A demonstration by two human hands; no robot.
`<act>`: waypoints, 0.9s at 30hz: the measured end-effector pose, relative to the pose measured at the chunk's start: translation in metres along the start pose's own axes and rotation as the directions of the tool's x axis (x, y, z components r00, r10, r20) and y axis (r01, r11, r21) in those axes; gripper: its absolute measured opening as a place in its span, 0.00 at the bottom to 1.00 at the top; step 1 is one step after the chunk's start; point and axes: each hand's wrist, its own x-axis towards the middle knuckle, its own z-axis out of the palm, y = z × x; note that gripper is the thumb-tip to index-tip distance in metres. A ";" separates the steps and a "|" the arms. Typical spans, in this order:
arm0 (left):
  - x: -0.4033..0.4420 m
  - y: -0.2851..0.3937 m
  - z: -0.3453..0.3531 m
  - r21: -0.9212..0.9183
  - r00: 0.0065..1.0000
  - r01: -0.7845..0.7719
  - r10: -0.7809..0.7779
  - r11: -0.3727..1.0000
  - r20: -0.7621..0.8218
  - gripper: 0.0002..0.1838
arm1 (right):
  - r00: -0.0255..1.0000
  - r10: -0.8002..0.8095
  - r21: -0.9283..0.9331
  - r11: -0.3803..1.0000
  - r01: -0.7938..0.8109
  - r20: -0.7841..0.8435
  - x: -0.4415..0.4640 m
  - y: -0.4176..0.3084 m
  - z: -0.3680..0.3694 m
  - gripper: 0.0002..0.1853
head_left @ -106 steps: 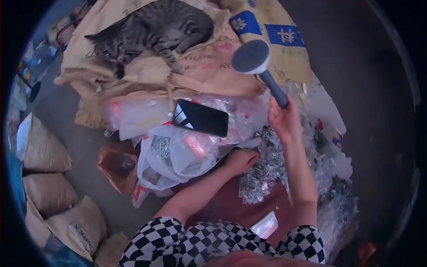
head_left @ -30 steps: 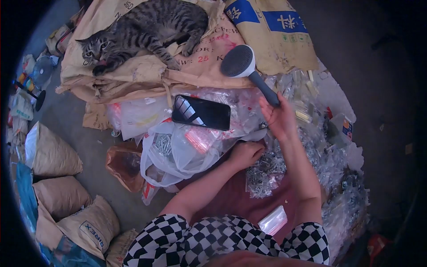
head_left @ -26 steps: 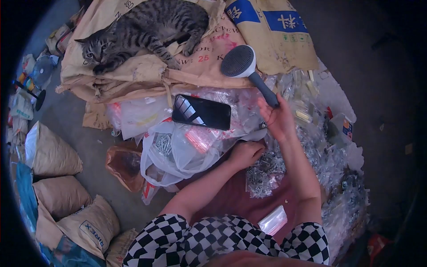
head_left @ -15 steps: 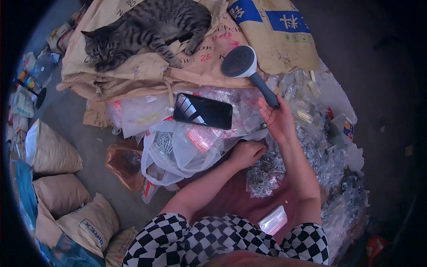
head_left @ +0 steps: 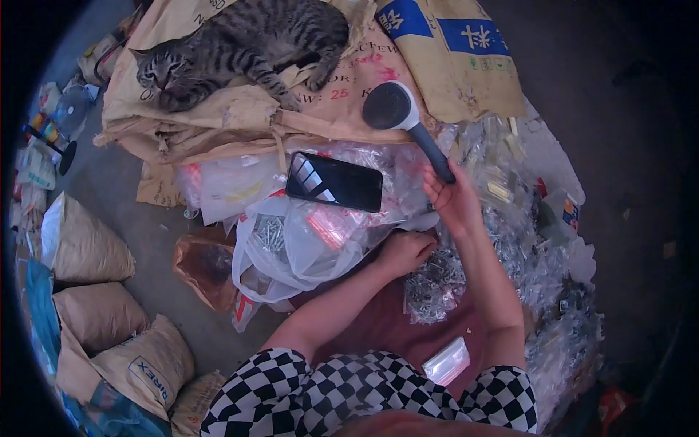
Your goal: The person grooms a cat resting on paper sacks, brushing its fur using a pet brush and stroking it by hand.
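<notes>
My right hand (head_left: 457, 200) holds a pet brush (head_left: 431, 151) by the end of its dark grey handle. Its round head, white-rimmed with a dark face, points up and left over the paper sacks. My left hand (head_left: 408, 253) is lower, beside small clear bags of screws (head_left: 435, 291); its fingers are curled, and anything in them is hidden. Left of the brush handle, a black phone (head_left: 333, 182) lies on plastic bags. A striped tabby cat (head_left: 247, 47) lies on the brown paper sack (head_left: 218, 120), its head at the left.
A white plastic bag (head_left: 284, 262) with loose screws sits below the phone. Many packed clear bags (head_left: 531, 269) are heaped on the right. Full brown sacks (head_left: 145, 364) stand at lower left. A packet of clear bags (head_left: 446, 362) lies near my lap. A fan (head_left: 70, 113) stands far left.
The brush head has tilted, so its bristled face shows less distinctly, and the handle has shifted slightly left. The cat has raised its face a little. My left hand stays in place.
</notes>
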 end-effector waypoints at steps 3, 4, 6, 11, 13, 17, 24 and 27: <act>-0.001 0.001 -0.001 0.001 1.000 0.014 -0.014 1.000 0.018 0.06 | 0.999 0.015 -0.054 0.998 -0.017 -0.032 0.000 0.003 0.000 0.19; -0.001 0.000 -0.002 0.009 0.999 0.013 -0.014 1.000 0.040 0.06 | 0.999 0.027 -0.144 0.989 -0.033 -0.045 -0.002 0.002 -0.001 0.18; -0.001 0.003 -0.005 0.042 0.998 0.034 -0.036 0.999 0.046 0.06 | 0.999 0.036 -0.235 0.971 -0.044 -0.040 -0.005 0.001 0.007 0.17; -0.002 -0.003 0.005 0.022 1.000 0.012 -0.013 1.000 0.028 0.06 | 0.982 0.184 -0.547 0.827 -0.129 0.046 -0.008 -0.010 0.025 0.17; -0.002 -0.003 0.005 0.021 0.999 0.037 -0.038 0.999 0.028 0.05 | 0.991 0.126 -0.647 0.760 -0.062 0.052 -0.003 -0.022 0.033 0.18; 0.000 0.004 -0.004 -0.038 0.999 0.020 -0.019 0.999 0.026 0.05 | 0.992 -0.080 -0.925 0.359 0.122 0.100 0.018 -0.065 0.066 0.18; 0.000 0.002 -0.006 -0.067 0.996 0.029 -0.024 0.997 0.085 0.06 | 0.472 -0.495 -0.601 -0.134 0.788 0.729 0.152 -0.067 0.157 0.16; -0.003 -0.001 0.004 -0.061 1.000 0.020 -0.019 0.998 0.018 0.06 | 0.488 -0.505 -0.570 -0.011 0.821 0.712 0.208 -0.038 0.200 0.17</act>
